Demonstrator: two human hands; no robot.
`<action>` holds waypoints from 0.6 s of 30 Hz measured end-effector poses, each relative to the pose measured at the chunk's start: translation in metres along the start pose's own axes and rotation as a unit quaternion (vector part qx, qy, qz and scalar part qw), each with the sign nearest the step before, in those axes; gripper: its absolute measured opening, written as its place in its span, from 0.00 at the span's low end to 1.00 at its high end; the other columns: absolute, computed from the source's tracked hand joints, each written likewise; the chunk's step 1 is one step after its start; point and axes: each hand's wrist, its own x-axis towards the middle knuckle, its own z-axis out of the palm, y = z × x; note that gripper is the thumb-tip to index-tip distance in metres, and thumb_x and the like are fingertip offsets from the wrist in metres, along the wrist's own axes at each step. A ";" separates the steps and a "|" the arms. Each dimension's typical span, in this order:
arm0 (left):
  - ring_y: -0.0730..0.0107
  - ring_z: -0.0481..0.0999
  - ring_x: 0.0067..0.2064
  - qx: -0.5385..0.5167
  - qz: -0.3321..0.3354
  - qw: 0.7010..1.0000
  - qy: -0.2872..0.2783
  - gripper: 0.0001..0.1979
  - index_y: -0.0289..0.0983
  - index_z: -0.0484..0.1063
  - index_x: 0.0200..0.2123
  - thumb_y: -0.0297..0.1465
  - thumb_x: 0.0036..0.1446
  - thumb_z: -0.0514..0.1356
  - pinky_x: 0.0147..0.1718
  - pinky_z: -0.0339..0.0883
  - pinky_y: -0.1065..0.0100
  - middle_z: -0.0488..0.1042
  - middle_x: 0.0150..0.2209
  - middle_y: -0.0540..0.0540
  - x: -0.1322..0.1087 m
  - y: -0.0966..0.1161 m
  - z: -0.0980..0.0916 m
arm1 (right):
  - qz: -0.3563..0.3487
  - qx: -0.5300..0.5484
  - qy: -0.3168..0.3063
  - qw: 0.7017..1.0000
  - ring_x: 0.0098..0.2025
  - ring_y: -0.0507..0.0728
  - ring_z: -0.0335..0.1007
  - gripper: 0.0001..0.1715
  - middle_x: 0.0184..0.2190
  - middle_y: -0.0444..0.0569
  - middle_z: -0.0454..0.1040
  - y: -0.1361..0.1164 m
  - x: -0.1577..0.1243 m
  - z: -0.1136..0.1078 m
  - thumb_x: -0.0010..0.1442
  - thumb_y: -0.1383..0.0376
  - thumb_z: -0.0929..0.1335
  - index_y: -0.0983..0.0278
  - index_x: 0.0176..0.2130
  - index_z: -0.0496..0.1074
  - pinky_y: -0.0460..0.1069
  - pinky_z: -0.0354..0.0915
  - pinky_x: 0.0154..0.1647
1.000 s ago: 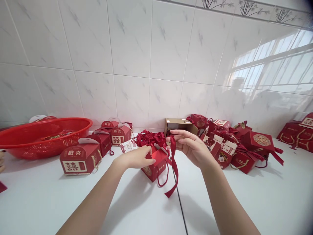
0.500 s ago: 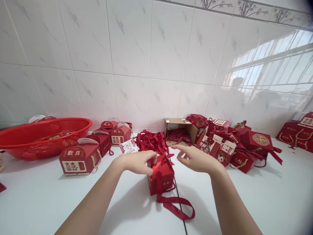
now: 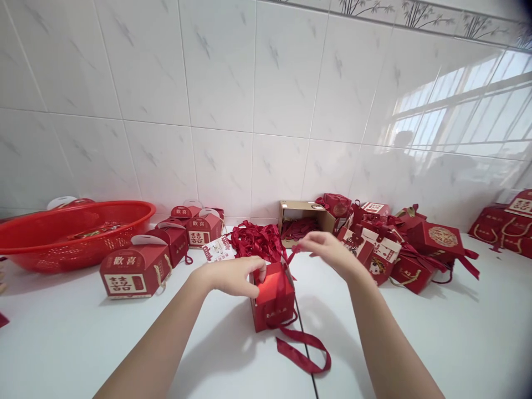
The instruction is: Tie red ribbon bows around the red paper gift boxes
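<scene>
Pinching a red ribbon (image 3: pixel 286 277) between its fingertips, the right hand (image 3: pixel 328 252) hangs above and just behind a small red gift box (image 3: pixel 272 299), fingers closed on the strand that rises from the box top. The left hand (image 3: pixel 235 275) rests against the box's upper left edge, fingers curled over the rim and steadying it. The box stands upright on the white counter (image 3: pixel 83 343), near the middle, close to a dark seam in the surface; the ribbon runs down its front face and trails off in a loose loop on the counter in front of it. Just behind the box: a heap of loose red ribbons (image 3: pixel 255 239) and a printed card (image 3: pixel 218 249). Behind that, against the tiled wall (image 3: pixel 233 100): an open cardboard carton (image 3: pixel 305 219) holding more red pieces. To the left: several red house-shaped boxes with white handles (image 3: pixel 135 269), and further left a red plastic basket (image 3: pixel 75 230). To the right: a cluster of finished red gift boxes (image 3: pixel 399 246), with more at the far right edge.
</scene>
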 end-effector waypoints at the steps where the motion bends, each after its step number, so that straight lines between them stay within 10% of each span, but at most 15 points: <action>1: 0.63 0.71 0.39 0.002 -0.003 1.000 0.002 0.12 0.42 0.63 0.36 0.34 0.44 0.57 0.32 0.62 0.67 0.71 0.42 0.50 0.000 0.000 0.000 | -0.011 0.097 0.060 0.993 0.30 0.53 0.69 0.15 0.27 0.45 0.73 -0.003 -0.002 -0.008 0.52 0.54 0.69 0.64 0.29 0.71 0.47 0.64 0.31; 7: 0.62 0.71 0.40 -0.001 -0.016 1.000 0.002 0.14 0.43 0.65 0.38 0.35 0.45 0.57 0.33 0.63 0.67 0.72 0.43 0.50 -0.001 -0.001 0.000 | -0.136 0.415 0.389 0.811 0.34 0.52 0.73 0.05 0.27 0.40 0.72 -0.008 -0.017 -0.057 0.49 0.62 0.69 0.60 0.28 0.67 0.48 0.69 0.37; 18: 0.62 0.71 0.40 0.005 -0.008 1.000 0.000 0.13 0.42 0.65 0.37 0.36 0.45 0.57 0.33 0.62 0.67 0.71 0.43 0.49 -0.001 -0.004 0.001 | -0.193 0.248 0.690 0.652 0.52 0.68 0.69 0.07 0.40 0.49 0.75 0.019 -0.037 -0.101 0.58 0.59 0.61 0.56 0.29 0.63 0.57 0.69 0.36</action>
